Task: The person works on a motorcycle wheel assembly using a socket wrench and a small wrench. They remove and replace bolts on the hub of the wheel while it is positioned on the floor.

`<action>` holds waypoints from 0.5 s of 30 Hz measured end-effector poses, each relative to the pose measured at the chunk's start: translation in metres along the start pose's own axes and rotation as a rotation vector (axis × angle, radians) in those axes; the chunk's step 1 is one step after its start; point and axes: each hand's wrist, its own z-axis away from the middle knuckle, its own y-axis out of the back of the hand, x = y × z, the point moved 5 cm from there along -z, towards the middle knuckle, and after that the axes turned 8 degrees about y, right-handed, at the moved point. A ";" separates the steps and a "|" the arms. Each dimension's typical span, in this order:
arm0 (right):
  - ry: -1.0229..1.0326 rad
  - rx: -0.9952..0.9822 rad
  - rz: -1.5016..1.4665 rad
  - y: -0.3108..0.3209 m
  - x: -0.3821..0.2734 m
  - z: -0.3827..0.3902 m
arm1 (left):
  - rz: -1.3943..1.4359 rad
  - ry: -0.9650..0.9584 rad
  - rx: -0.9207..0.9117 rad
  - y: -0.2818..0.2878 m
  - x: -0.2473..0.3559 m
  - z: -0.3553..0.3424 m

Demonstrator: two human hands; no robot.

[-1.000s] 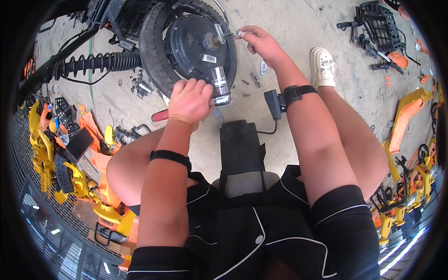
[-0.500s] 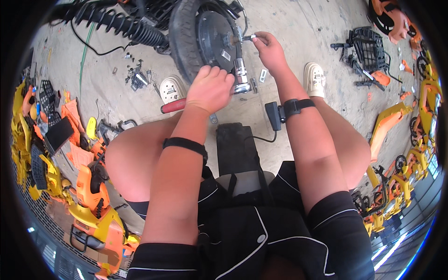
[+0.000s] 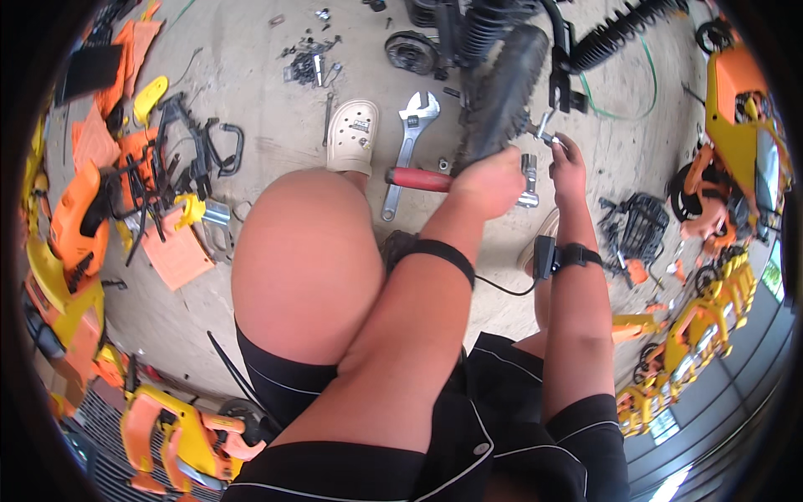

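My left hand is closed around a ratchet wrench with a red grip and a chrome socket upright on its head, beside the black tyre. My right hand has thumb and fingers closed on a small metal fitting at the axle end, next to a T-shaped metal piece. Both wrists and forearms wear straps, the right with a black box. A large adjustable wrench lies on the floor between my shoe and the tyre.
Black forks and coil springs rise beside the wheel. Loose small parts lie on the concrete floor. Orange and yellow body panels and metal brackets line the left; yellow machines and a black grille-like part are on the right.
The view has swung, so the wheel now sits farther right and edge-on, and the adjustable wrench shows fully. Both hands have moved right in the picture, still holding the ratchet and fitting.
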 end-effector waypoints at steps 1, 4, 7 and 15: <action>0.004 -0.009 -0.003 0.002 0.000 -0.001 | 0.029 0.021 0.075 0.001 0.000 -0.001; 0.018 -0.052 0.008 0.001 0.001 -0.005 | -0.059 -0.008 0.054 -0.002 0.003 0.001; 0.020 -0.051 0.007 0.000 0.000 -0.005 | -0.081 -0.022 0.086 -0.004 0.003 0.005; -0.009 -0.028 0.084 0.000 -0.001 -0.003 | -0.073 -0.091 0.061 -0.012 0.010 -0.002</action>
